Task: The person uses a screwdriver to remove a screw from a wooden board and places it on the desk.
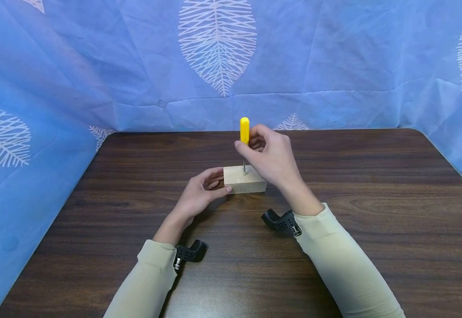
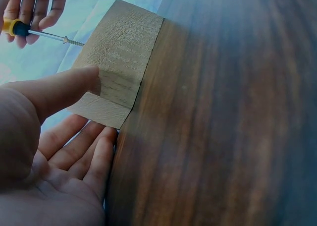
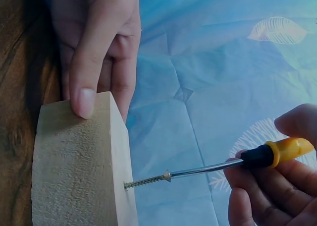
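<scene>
A pale wooden block (image 1: 234,187) lies on the table. My left hand (image 1: 200,192) holds its left end, with the thumb (image 2: 74,84) on the near face and the fingers around the end. A screw (image 3: 146,181) stands upright in the block's top face, much of its thread still showing. On the screw's head sits the tip of a screwdriver (image 1: 244,130) with a yellow and black handle and a metal shaft. My right hand (image 1: 272,152) has its thumb and fingers around the lower part of that handle, which points straight up.
The dark wood-grain table (image 1: 354,185) spreads around the block on all sides. Behind it hangs a blue cloth (image 1: 143,57) with white leaf patterns. Black wrist mounts (image 1: 192,251) show below both hands, at the sleeve cuffs.
</scene>
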`<state>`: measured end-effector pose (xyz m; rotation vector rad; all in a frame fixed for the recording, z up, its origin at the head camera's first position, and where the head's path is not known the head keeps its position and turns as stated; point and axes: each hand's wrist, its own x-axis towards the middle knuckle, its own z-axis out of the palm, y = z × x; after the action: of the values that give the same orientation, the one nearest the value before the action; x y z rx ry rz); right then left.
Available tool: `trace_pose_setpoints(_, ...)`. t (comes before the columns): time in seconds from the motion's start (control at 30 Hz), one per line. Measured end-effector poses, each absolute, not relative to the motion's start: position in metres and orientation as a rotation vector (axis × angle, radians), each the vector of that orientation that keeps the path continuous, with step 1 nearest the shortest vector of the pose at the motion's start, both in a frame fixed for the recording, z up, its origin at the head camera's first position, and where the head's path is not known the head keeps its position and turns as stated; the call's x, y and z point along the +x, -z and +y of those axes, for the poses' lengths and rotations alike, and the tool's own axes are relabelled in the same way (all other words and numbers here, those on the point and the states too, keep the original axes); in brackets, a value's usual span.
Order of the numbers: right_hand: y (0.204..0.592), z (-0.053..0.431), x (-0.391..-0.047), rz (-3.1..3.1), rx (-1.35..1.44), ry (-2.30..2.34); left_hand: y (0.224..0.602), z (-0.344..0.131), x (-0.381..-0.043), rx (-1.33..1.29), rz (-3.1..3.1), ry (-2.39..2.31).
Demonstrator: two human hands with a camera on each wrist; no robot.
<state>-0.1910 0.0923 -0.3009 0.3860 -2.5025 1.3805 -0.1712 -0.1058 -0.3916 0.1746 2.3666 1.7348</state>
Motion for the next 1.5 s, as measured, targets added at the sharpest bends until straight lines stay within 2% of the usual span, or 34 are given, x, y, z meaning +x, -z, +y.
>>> trace_pose_setpoints(1.3, 0.3056, 0.0916, -0.1921, -2.445, 0.394, -1.348, 0.3938, -0.1057, -0.1725, 0.179, 2.360, -1.738)
trace_pose_setpoints(1.5, 0.3062, 0.0924, -0.1923, -2.429, 0.381, -1.457, 0.3942, -0.1059, -0.1722, 0.178, 2.370, -1.734)
